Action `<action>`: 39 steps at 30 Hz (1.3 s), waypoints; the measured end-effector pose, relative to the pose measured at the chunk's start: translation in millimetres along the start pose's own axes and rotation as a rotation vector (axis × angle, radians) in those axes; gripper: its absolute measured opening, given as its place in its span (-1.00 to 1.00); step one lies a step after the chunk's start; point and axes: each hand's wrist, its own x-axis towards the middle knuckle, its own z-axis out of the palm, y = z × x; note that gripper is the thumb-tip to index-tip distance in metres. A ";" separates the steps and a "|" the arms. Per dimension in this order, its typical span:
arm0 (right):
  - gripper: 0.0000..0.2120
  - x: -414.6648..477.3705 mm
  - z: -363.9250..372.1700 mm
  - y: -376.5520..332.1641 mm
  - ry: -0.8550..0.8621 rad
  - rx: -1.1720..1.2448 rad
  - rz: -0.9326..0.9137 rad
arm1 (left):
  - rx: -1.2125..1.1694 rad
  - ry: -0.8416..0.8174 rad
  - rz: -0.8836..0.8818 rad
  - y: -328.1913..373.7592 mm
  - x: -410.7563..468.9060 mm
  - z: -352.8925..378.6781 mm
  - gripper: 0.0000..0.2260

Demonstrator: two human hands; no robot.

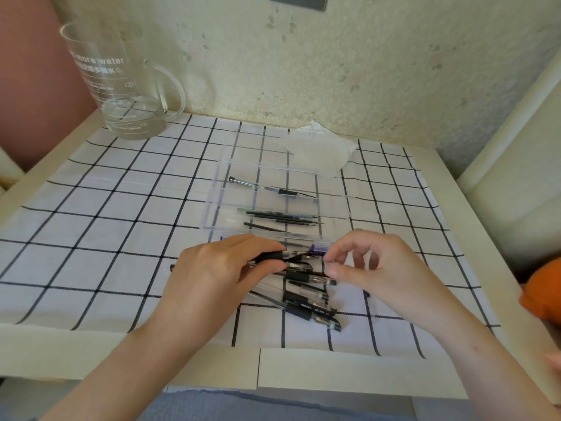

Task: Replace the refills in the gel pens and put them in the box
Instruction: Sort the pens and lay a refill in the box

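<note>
Gel pens with clear barrels and black rubber grips (306, 294) lie in a loose heap on the white cloth with a black grid pattern (100, 226), right in front of the person and just below both hands. From the head camera, the left hand (218, 268) comes in from the lower left and grips one black-gripped gel pen (274, 256) by its rubber section, fingers curled over it, holding it just above the heap with its clear front end pointing right. The right hand (373, 265) sits opposite, thumb and forefinger pinched close together at that pen's tip end; whether they actually hold a small part there I cannot tell, the spot is too small to read. Just behind the hands stands the clear plastic box with compartments (212, 208), open on the cloth. Its near compartment carries a bunch of thin dark refills (282, 218) lying side by side, and the compartment behind it has a single clear-barrelled pen (258, 185) lying at a slant. A small blue-purple piece (318, 248) shows at the box's near edge, between the two hands. Farther back, a crumpled white tissue (321, 150) rests partly against the box's far corner. Over at the far left corner of the cream table (334, 369) stands a clear glass jug with white lettering (121, 83), well apart from the pens. An orange object (543, 293) peeks in at the right edge.
</note>
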 end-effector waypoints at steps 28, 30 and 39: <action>-0.84 -5.4 33.1 -13.3 0.022 0.778 0.049 | -0.170 -0.059 -0.092 7.0 -0.4 4.9 -0.68; -0.83 -5.1 33.5 -13.9 0.070 0.784 0.034 | -0.195 -0.057 -0.107 7.9 0.1 4.8 -0.69; -0.89 9.1 -20.1 -6.5 0.439 0.817 0.075 | -0.121 -0.081 -0.126 5.7 -1.1 3.3 -0.70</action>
